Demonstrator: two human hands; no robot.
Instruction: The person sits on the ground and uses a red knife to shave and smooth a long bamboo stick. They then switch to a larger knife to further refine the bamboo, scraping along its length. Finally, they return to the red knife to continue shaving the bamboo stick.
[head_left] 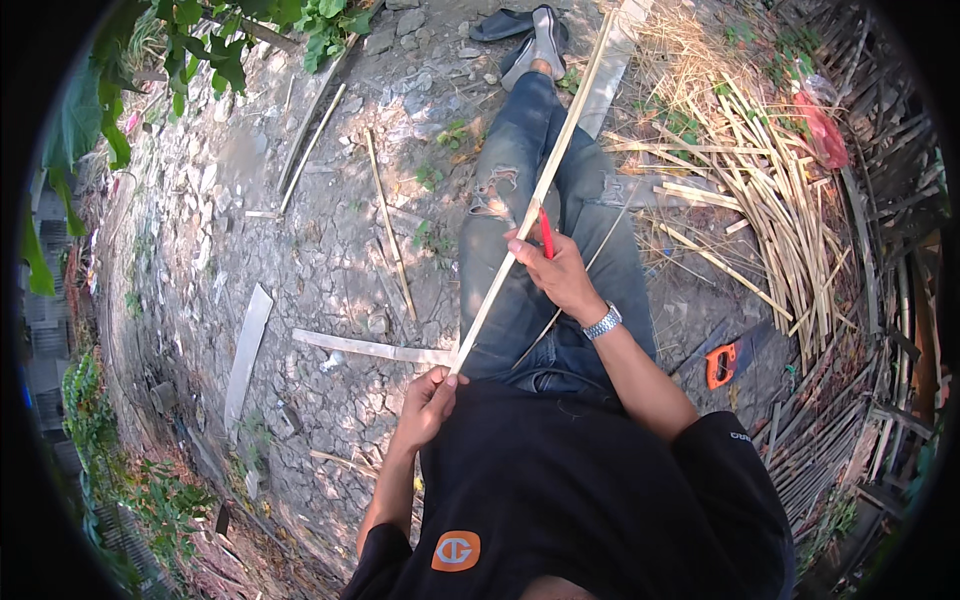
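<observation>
A long pale bamboo strip (498, 275) runs slantwise across my lap, from near my waist up past my feet. My left hand (428, 406) is closed around its near end, thumb along the strip. Farther up, my right hand (558, 278) pinches the same strip between thumb and fingers. A slim red tool (546, 234) also sits in the right hand, upright beside the strip; whether it is a knife or a marker I cannot tell. My legs in worn jeans (520, 180) stretch out beneath the strip.
On the right lies a heap of split bamboo strips (775, 200), with a handsaw with an orange handle (722, 366) nearer me. A flat grey board (248, 350) and loose sticks (390, 225) lie on cracked ground at left. Leaves (200, 50) hang at upper left.
</observation>
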